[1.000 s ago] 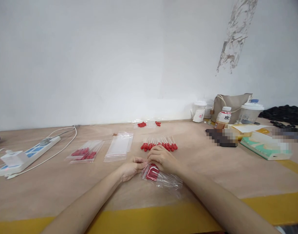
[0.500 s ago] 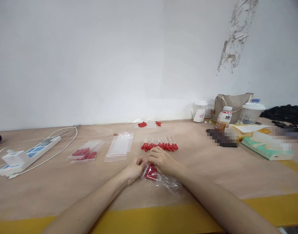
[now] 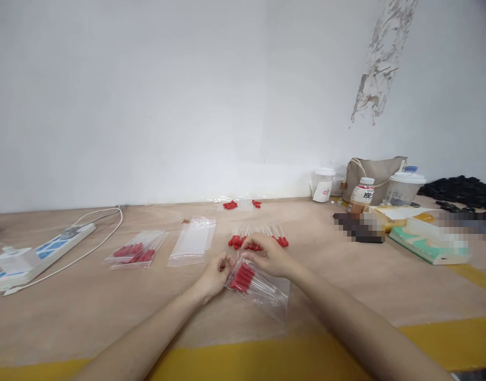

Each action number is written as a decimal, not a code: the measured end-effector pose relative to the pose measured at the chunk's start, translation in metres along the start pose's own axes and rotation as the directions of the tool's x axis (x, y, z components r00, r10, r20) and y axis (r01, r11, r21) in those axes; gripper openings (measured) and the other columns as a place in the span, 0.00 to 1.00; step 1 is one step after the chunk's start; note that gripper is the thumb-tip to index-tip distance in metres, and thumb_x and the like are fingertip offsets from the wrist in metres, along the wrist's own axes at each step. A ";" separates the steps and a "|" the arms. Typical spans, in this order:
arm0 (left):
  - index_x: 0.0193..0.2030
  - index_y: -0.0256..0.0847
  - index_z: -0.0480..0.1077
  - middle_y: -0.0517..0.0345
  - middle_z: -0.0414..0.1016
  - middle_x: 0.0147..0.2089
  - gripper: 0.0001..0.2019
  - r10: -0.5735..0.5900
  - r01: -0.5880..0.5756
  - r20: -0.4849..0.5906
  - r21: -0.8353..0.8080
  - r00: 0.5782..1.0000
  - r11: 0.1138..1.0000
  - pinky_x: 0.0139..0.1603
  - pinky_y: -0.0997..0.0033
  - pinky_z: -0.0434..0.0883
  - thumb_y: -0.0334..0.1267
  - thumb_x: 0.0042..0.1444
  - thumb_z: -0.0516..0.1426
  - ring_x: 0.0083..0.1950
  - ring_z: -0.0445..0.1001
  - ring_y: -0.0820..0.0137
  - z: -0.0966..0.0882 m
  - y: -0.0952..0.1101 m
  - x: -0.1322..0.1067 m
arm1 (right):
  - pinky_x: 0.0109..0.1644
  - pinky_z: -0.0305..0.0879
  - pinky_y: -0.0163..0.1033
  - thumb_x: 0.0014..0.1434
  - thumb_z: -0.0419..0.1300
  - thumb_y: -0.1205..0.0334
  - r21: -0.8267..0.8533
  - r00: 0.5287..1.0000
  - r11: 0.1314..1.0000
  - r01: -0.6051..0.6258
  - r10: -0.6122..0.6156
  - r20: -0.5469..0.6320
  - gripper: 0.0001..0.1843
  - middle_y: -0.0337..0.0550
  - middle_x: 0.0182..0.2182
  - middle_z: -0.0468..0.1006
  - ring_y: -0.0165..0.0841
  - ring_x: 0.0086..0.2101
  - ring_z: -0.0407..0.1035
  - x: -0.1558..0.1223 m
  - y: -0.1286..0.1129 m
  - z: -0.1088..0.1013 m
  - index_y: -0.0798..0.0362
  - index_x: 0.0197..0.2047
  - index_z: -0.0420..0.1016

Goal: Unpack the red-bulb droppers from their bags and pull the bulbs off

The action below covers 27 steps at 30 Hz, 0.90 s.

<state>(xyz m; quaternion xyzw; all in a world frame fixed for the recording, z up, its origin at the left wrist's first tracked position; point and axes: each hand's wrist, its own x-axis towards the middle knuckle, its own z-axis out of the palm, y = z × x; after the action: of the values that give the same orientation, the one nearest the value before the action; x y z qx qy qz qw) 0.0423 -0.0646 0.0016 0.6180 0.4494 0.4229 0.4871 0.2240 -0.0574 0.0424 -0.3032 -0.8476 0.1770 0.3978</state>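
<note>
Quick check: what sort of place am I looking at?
Likely a small hand-packing workbench: left hand and right hand hold a clear bag of red-bulbed droppers, loose droppers lie beyond, filled bags sit leftward.

Makeshift packing workbench (image 3: pixel 88 312); bagged droppers (image 3: pixel 134 252), power strip (image 3: pixel 44 253), peeling wall (image 3: pixel 380 58)

Both hands (image 3: pixel 243 262) close together, fingertips pinching.

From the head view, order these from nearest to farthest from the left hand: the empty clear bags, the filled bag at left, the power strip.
From the left hand, pinching the dropper bag:
1. Empty clear bags, just beyond, slightly left.
2. Filled bag, farther left.
3. Power strip, far left edge.
</note>
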 end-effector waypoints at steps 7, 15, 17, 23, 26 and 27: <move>0.37 0.35 0.69 0.55 0.74 0.32 0.17 -0.086 0.093 0.075 -0.098 0.993 0.991 0.40 0.67 0.67 0.46 0.44 0.57 0.35 0.72 0.67 0.001 0.004 -0.001 | 0.31 0.57 0.35 0.40 0.63 0.44 -0.225 0.950 0.948 -0.224 0.264 0.168 0.27 0.42 0.31 0.71 0.32 0.31 0.64 -0.030 0.002 -0.011 0.53 0.39 0.69; 0.35 0.38 0.75 0.59 0.71 0.28 0.14 0.034 -0.122 0.227 0.386 0.973 0.914 0.28 0.76 0.60 0.44 0.42 0.60 0.27 0.64 0.73 -0.025 0.011 0.002 | 0.37 0.58 0.37 0.46 0.60 0.46 -0.266 0.949 0.941 -0.211 0.263 0.177 0.25 0.43 0.34 0.67 0.33 0.34 0.63 -0.056 0.018 -0.010 0.51 0.45 0.69; 0.35 0.38 0.76 0.60 0.69 0.27 0.14 0.054 -0.158 0.255 0.408 0.965 0.899 0.25 0.77 0.57 0.44 0.42 0.60 0.25 0.61 0.76 -0.026 0.010 0.003 | 0.37 0.58 0.36 0.47 0.59 0.46 -0.261 0.953 0.942 -0.209 0.256 0.160 0.24 0.43 0.34 0.67 0.32 0.34 0.62 -0.057 0.018 -0.009 0.50 0.45 0.69; 0.43 0.35 0.72 0.62 0.66 0.23 0.25 -0.027 -0.033 0.252 0.229 0.967 0.973 0.26 0.77 0.60 0.44 0.36 0.64 0.25 0.62 0.77 -0.023 0.003 0.009 | 0.36 0.59 0.36 0.48 0.59 0.47 -0.273 0.957 0.935 -0.228 0.267 0.113 0.23 0.42 0.33 0.65 0.31 0.33 0.62 -0.058 0.019 -0.004 0.51 0.44 0.70; 0.40 0.34 0.72 0.61 0.67 0.26 0.25 -0.045 -0.011 0.213 0.255 0.976 0.967 0.27 0.78 0.60 0.44 0.33 0.65 0.25 0.62 0.77 -0.024 0.004 0.009 | 0.39 0.59 0.37 0.49 0.59 0.48 -0.285 0.965 0.937 -0.205 0.242 0.104 0.21 0.43 0.34 0.65 0.32 0.35 0.62 -0.057 0.020 -0.003 0.50 0.44 0.71; 0.38 0.34 0.73 0.61 0.67 0.25 0.23 -0.040 -0.017 0.194 0.284 0.980 0.959 0.25 0.78 0.59 0.44 0.34 0.65 0.25 0.61 0.78 -0.024 0.005 0.009 | 0.40 0.59 0.37 0.50 0.58 0.49 -0.287 0.968 0.939 -0.188 0.227 0.108 0.20 0.43 0.34 0.65 0.33 0.36 0.62 -0.057 0.020 -0.004 0.50 0.45 0.71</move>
<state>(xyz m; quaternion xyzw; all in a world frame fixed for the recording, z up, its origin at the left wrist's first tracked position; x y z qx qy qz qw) 0.0218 -0.0511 0.0108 0.7179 0.4585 0.2875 0.4379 0.2628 -0.0796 0.0016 -0.4301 -0.8529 0.1196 0.2707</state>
